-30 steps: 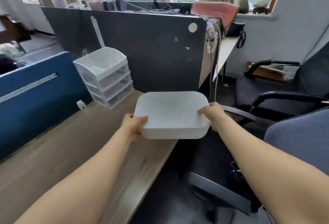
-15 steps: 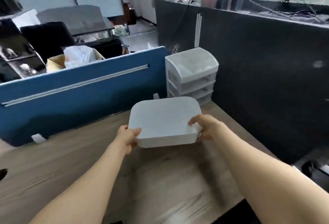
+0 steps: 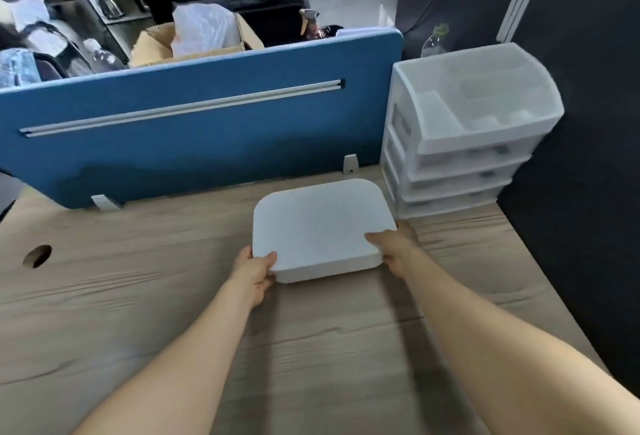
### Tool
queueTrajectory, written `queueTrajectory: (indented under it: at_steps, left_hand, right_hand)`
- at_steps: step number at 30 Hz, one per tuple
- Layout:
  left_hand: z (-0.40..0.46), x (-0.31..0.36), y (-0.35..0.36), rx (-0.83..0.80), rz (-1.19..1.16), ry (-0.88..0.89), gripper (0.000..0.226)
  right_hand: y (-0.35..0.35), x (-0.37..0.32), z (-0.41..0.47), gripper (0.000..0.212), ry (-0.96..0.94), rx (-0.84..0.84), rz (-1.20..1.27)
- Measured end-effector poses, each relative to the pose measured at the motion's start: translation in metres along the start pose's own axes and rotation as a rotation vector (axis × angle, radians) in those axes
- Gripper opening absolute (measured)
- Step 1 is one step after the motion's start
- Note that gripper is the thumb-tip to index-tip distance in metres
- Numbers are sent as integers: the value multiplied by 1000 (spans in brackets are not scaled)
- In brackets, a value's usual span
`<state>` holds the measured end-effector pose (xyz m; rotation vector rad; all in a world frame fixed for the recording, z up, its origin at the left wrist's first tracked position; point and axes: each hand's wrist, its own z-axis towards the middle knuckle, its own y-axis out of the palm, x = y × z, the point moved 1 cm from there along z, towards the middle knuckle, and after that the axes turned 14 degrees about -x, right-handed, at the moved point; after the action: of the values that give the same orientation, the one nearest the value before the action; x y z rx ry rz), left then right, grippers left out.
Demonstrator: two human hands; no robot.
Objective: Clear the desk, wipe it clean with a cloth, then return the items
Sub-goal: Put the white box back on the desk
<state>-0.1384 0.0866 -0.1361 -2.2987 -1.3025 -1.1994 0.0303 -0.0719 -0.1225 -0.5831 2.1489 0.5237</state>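
Two hands, left (image 3: 254,275) and right (image 3: 394,248), are curled around a white box (image 3: 320,228) near the counter's (image 3: 104,296) back edge, beside white drawers (image 3: 464,130).

Flat white rounded-square box (image 3: 320,227), lid-side up, low over the wooden tabletop (image 3: 138,296), drawer unit (image 3: 464,130) at its 2 o'clock.

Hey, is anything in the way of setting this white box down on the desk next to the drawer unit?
Nothing visible. The left hand and right hand grip the white box by its near corners over bare wooden desk. The drawer unit stands just to its right, the blue partition behind it.
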Motion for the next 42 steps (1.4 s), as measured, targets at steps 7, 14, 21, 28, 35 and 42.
queueTrajectory:
  at_steps: [7,14,21,28,35,42]
  left_hand:
    - [19,1,22,-24,53,-12,51]
    - [45,7,54,41,219,168,72]
    - [64,10,47,137,327,220,66]
    - [64,13,38,148,494,285,48]
    - [53,25,34,113,787,234,65]
    - [-4,31,52,-79,926,367,57]
  right_hand:
    - [-16,4,51,47,27,82,16]
    - [-17,3,84,45,96,157,35]
    - [-11,-3,82,24,124,92,71]
    - [-6,4,91,39,118,97,39]
    - [-9,-1,72,36,96,172,-129]
    - [-17,-1,-34,53,-47,338,-215]
